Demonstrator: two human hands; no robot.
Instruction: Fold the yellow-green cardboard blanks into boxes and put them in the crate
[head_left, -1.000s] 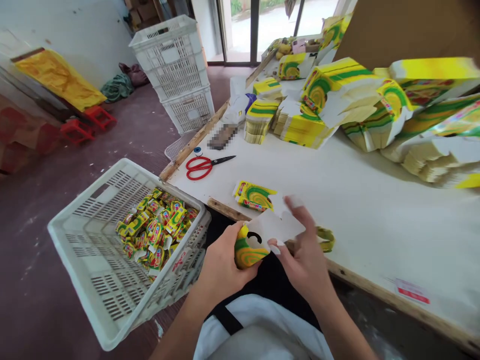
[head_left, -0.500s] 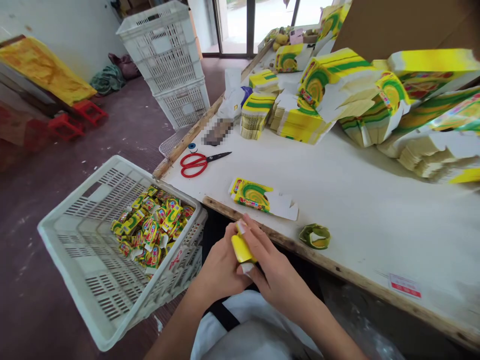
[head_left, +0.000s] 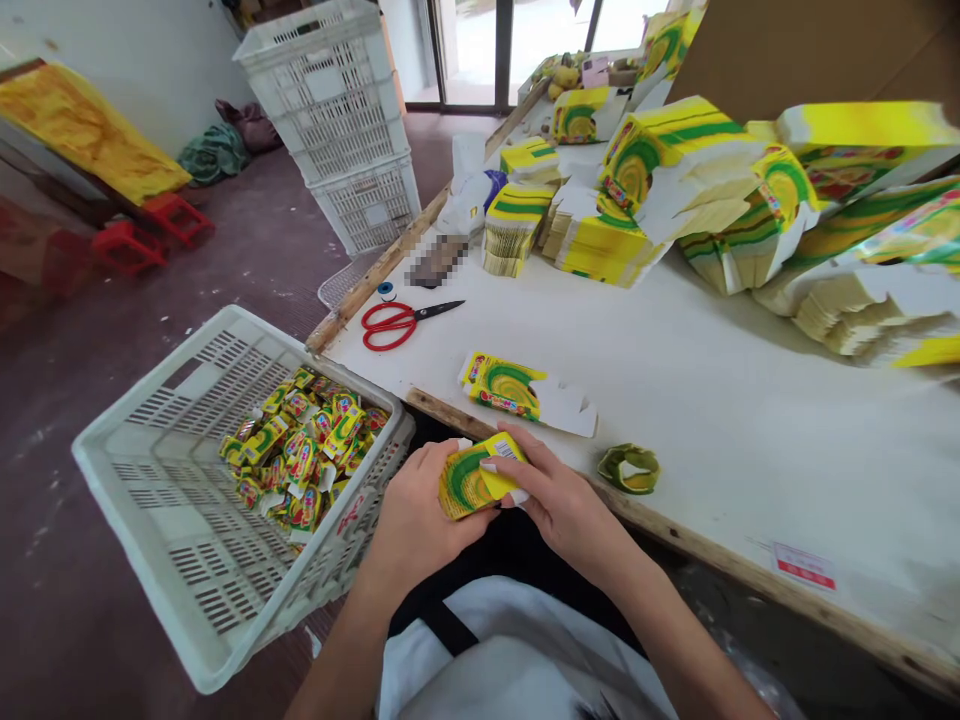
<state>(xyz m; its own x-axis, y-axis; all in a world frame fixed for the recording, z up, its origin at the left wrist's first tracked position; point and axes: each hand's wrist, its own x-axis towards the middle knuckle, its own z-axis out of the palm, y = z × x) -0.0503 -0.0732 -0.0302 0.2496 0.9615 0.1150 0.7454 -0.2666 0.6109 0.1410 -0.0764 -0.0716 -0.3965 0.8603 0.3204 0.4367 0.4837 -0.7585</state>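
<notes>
Between my hands, just off the table's front edge, is a small yellow and green crayon box (head_left: pixel 466 484) with its printed face up. My left hand (head_left: pixel 416 505) is wrapped round its left end. The fingers of my right hand (head_left: pixel 559 490) press on the right end, near a barcode flap. Just beyond them, a flat unfolded carton (head_left: pixel 517 393) lies on the white table (head_left: pixel 712 440). A ring of green tape or band (head_left: pixel 630 469) rests near the edge, right of my right hand.
At the left, a white plastic crate (head_left: pixel 150 470) holds many small boxes. Red-handled scissors (head_left: pixel 397 322) lie at the table's left corner, near a blurred-out patch. Stacks of flat cartons (head_left: pixel 600 245) line the back. Stacked crates (head_left: pixel 352 130) stand on the floor behind.
The box has turned in my hands from end-on to printed face up, with the barcode flap now visible. My hands have moved slightly apart. The things on the table stay put.
</notes>
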